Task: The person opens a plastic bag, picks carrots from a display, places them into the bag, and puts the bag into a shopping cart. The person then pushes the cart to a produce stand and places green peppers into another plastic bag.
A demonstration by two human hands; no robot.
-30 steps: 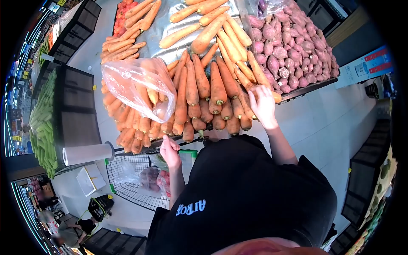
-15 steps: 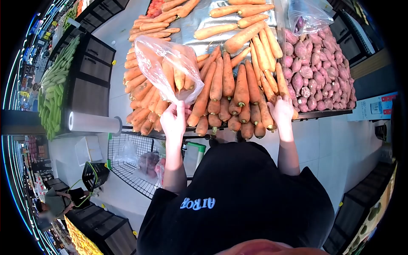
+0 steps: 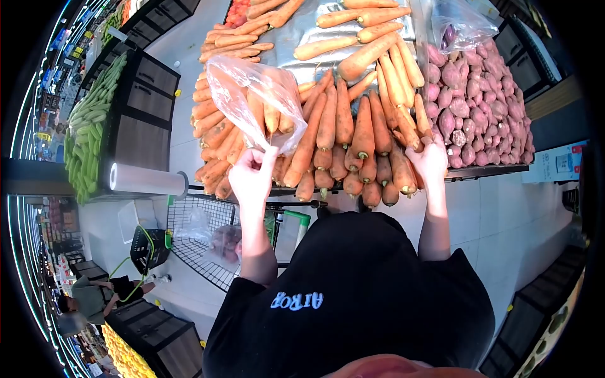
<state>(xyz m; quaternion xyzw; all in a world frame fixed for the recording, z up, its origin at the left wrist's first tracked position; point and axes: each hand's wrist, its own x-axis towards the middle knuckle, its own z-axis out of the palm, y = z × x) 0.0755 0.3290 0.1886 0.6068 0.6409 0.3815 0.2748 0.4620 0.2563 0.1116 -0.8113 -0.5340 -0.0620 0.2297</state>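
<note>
- Pinching one edge of a clear, thin plastic bag (image 3: 225,85) between thumb and forefinger, the left hand (image 3: 251,179) is at the near side of the broad pile of long orange carrots (image 3: 362,129).
- The bag spreads over the left part of the pile; carrots show through its film, though whether all lie inside or some underneath I cannot tell.
- At the pile's near right corner, the right hand (image 3: 431,160) has its fingers curled over the end of a slim orange carrot (image 3: 408,128); how firmly they close is hidden.
- Right of the pile: a heap of rounded purple sweet potatoes (image 3: 472,113).
- Left of the pile: a white plastic-film roll (image 3: 145,180).
- Below the pile's near left edge: a black wire cart (image 3: 217,211).
</note>
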